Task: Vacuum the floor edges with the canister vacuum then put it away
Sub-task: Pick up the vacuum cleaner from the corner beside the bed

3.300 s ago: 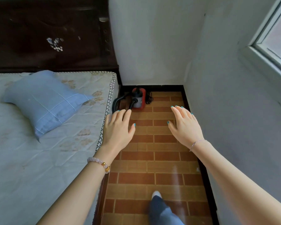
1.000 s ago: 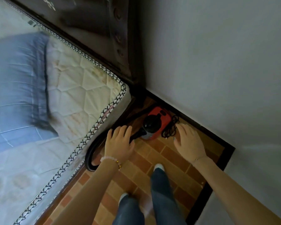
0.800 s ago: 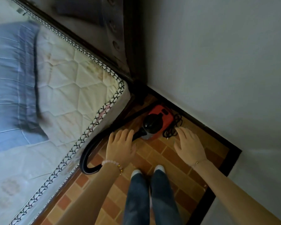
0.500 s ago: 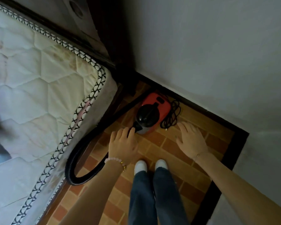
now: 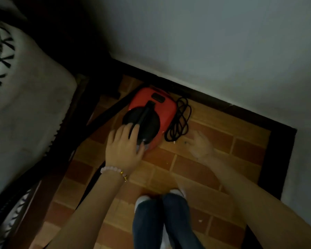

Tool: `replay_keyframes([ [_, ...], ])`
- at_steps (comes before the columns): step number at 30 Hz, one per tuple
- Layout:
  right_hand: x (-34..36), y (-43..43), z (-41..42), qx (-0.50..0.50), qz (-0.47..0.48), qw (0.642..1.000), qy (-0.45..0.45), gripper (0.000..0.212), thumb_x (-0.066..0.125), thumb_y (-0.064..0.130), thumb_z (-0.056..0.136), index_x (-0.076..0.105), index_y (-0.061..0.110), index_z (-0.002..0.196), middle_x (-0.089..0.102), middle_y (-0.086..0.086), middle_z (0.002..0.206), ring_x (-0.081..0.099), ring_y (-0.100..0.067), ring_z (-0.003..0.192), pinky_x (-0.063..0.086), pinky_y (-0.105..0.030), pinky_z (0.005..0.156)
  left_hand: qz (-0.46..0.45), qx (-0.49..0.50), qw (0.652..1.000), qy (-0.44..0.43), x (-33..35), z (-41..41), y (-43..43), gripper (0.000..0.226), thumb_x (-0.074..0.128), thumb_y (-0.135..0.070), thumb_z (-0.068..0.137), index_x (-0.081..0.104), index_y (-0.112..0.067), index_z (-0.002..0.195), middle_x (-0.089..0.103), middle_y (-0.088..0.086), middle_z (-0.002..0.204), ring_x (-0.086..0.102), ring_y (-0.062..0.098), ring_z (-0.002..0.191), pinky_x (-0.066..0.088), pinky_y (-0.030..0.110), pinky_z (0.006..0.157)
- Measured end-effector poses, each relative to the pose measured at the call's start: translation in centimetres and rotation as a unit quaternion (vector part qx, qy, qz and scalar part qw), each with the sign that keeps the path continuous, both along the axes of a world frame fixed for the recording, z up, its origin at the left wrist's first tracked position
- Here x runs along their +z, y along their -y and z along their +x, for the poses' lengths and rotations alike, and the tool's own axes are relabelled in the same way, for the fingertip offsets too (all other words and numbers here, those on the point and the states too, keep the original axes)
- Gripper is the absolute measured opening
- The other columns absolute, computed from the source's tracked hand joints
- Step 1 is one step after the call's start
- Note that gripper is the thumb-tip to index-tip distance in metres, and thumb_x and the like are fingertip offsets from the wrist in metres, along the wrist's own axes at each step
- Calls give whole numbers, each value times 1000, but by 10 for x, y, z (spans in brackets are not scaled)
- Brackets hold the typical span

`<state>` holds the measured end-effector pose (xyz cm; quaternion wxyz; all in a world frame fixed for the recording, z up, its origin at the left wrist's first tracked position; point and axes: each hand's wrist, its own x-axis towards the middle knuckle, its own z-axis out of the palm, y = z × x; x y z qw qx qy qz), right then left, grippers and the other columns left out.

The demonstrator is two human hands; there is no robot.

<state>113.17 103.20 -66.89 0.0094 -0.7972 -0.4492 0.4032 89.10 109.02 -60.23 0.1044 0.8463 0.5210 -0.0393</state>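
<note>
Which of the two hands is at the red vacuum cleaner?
The left hand, with the bead bracelet, touches the black top of the vacuum cleaner. The right hand, blurred, is beside the cord instead.

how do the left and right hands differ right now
The left hand rests on the front of the red vacuum, fingertips by its black handle. The right hand is over the tiled floor beside the coiled cord, apparently touching nothing. The left hand looks sharp, the right hand blurred. Both have straight, spread fingers and grip nothing.
</note>
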Motion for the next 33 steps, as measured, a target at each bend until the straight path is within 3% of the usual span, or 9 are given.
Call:
replay_keyframes([
  [4, -55, -12, 0, -72, 28, 995, -71, 45, 54, 25, 92, 44, 20, 136, 50, 5, 124, 50, -18, 118, 45, -24, 87, 37, -18, 999, -2, -36, 9, -15, 54, 41, -37, 85, 54, -6, 127, 59, 14, 125, 58, 32, 114, 47, 50, 94],
  [10, -122, -24, -5, -133, 49, 983, -119, 55, 60, 21, 89, 41, 15, 140, 51, -4, 137, 51, -20, 121, 42, -24, 97, 74, -27, 997, -12, -72, 17, -34, 53, 43, -36, 86, 53, -7, 129, 59, 15, 127, 57, 32, 115, 45, 49, 97],
  [13, -144, -33, -8, -177, 62, 974, -131, 44, 58, 9, 90, 49, 6, 133, 57, -9, 130, 53, -21, 116, 41, -19, 87, 78, -32, 996, -10, -85, 20, -41, 53, 41, -36, 86, 52, -7, 130, 59, 15, 126, 58, 32, 114, 46, 48, 96],
  [17, -161, -46, -12, -203, 77, 973, -76, 32, 59, 11, 90, 59, 2, 121, 64, -3, 105, 61, -24, 106, 47, -21, 82, 99, -38, 994, 21, -95, 25, -51, 49, 46, -29, 87, 53, -5, 129, 62, 16, 119, 62, 32, 106, 49, 43, 90],
  [21, -188, -55, -15, -181, 12, 982, -46, 29, 68, 33, 80, 66, 7, 91, 68, -14, 89, 63, -31, 96, 57, -37, 74, 109, -40, 992, 58, -99, 28, -54, 44, 48, -24, 87, 55, -3, 126, 62, 18, 114, 64, 34, 97, 53, 41, 81],
  [25, -201, -55, -20, -155, 6, 987, 35, 21, 64, 31, 82, 64, 11, 78, 68, -10, 85, 60, -30, 98, 56, -33, 72, 107, -42, 992, 61, -100, 27, -55, 45, 45, -25, 88, 54, -3, 126, 61, 19, 114, 63, 36, 96, 53, 42, 81],
  [29, -195, -51, -15, -190, 32, 981, 7, 18, 53, 12, 92, 68, 4, 96, 68, -15, 92, 62, -29, 93, 46, -27, 62, 111, -46, 990, 73, -101, 27, -54, 45, 46, -24, 87, 54, -2, 125, 61, 19, 112, 63, 35, 94, 53, 41, 78],
  [33, -164, -40, 1, -315, 50, 938, -139, 28, 43, -1, 94, 63, 5, 113, 66, -11, 90, 58, -15, 79, 47, -27, 77, 83, -31, 994, 70, -97, 29, -52, 45, 45, -24, 88, 52, -3, 127, 59, 18, 113, 63, 34, 90, 54, 39, 70],
])
